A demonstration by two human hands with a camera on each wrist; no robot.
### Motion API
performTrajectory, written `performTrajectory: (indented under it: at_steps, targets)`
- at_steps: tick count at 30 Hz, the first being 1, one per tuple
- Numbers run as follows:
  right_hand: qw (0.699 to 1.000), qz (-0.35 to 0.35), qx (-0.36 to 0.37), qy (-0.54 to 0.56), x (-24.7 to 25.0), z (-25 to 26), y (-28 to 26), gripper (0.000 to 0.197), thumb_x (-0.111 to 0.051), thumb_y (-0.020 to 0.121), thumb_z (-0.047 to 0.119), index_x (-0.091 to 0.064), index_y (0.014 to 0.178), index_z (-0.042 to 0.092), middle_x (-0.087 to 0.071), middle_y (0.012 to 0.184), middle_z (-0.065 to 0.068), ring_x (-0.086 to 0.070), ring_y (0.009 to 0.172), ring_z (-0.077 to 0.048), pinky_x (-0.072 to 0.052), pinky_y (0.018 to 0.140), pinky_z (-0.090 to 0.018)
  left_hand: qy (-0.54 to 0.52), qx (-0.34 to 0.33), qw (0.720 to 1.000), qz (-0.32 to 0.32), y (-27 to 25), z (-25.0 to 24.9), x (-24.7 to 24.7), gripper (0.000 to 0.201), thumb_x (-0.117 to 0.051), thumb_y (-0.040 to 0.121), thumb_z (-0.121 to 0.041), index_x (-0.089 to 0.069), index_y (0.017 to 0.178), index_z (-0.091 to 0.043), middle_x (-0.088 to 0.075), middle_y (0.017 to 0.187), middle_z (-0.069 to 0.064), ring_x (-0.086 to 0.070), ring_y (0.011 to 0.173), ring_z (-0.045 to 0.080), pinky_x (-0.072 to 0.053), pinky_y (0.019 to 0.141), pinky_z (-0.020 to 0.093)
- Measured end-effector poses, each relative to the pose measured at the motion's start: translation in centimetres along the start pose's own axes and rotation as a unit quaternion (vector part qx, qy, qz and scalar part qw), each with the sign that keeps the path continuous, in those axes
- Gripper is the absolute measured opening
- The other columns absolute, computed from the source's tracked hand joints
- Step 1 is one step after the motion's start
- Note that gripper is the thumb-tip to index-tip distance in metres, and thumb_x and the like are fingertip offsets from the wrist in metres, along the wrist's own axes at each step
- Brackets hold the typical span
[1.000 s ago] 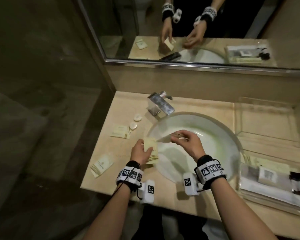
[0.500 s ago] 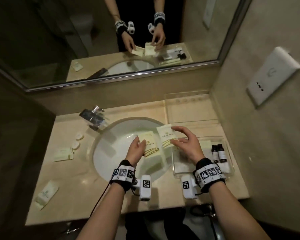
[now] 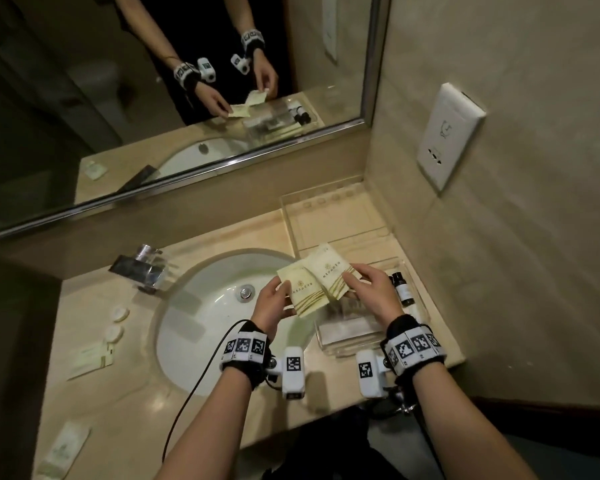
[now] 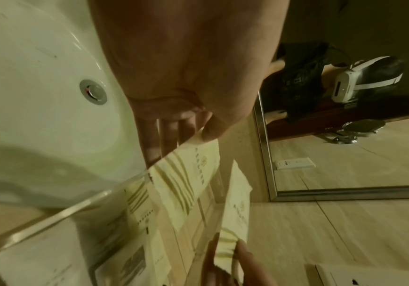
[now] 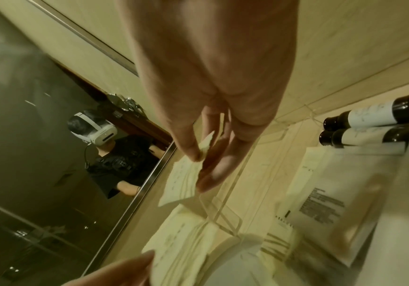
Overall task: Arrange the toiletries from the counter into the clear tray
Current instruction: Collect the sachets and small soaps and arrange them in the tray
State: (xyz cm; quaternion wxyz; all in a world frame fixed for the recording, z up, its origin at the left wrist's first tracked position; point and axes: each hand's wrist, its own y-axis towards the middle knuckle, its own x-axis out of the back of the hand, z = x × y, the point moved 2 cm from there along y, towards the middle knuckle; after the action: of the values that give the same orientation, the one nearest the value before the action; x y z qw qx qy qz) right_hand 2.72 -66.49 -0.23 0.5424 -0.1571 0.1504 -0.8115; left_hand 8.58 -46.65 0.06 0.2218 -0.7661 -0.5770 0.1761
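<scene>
My left hand [image 3: 274, 299] pinches a pale yellow sachet [image 3: 303, 289] by its left edge, thumb on top, above the sink's right rim. My right hand [image 3: 368, 289] pinches a second, matching sachet [image 3: 331, 268] at its lower right corner, and that one overlaps the first. Both sachets hover over the left end of the clear tray [image 3: 329, 346], which holds two dark bottles [image 3: 403, 289] and flat white packets [image 3: 347, 329]. In the left wrist view the left sachet [image 4: 186, 174] hangs from my fingers. The right sachet [image 5: 183, 181] shows under my fingertips in the right wrist view.
On the counter left of the white sink [image 3: 201, 327] lie two round soaps [image 3: 118, 313], a flat box [image 3: 90, 360] and a sachet [image 3: 65, 448]. A chrome tap [image 3: 142, 271] stands behind. A second clear tray [image 3: 326, 220] sits in the back corner.
Both hands carried the sachets from over the sink's left side rightward, then brought them together until they overlap above the tray's left end. The head camera turned right.
</scene>
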Motion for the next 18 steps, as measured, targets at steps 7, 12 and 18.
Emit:
performTrajectory:
  at_steps: [7,12,18]
  targets:
    - [0.998,-0.02,0.002,-0.059,-1.1,-0.7,-1.3,0.021,-0.07,0.088,0.018,-0.067,0.109,0.013,-0.073,0.1,-0.006,-0.07,0.086,-0.016,-0.054,0.069,-0.022,-0.066,0.007,0.996,0.051,0.1,0.1,-2.3,0.032,-0.038,0.102,-0.021,-0.057,0.123,-0.008,-0.068,0.107,0.012,-0.067,0.082,0.019,-0.056,0.063,0.029]
    - [0.993,-0.046,0.033,-0.108,-0.8,-0.8,-1.5,0.011,-0.071,0.087,0.012,-0.069,0.098,0.015,-0.07,0.087,-0.003,-0.068,0.066,-0.014,-0.05,0.055,-0.009,-0.062,-0.005,0.996,0.061,0.2,0.3,-2.9,0.027,-0.045,0.1,-0.029,-0.06,0.113,-0.011,-0.069,0.104,0.01,-0.068,0.086,0.02,-0.055,0.062,0.026]
    - [0.99,-0.037,0.044,-0.127,-0.3,-0.7,-1.9,0.017,-0.074,0.083,0.006,-0.066,0.089,0.02,-0.068,0.081,-0.003,-0.067,0.063,-0.012,-0.05,0.054,-0.013,-0.049,-0.009,0.996,0.08,0.3,0.9,-3.3,0.028,-0.049,0.098,-0.024,-0.06,0.12,-0.009,-0.07,0.101,0.009,-0.068,0.081,0.019,-0.053,0.058,0.024]
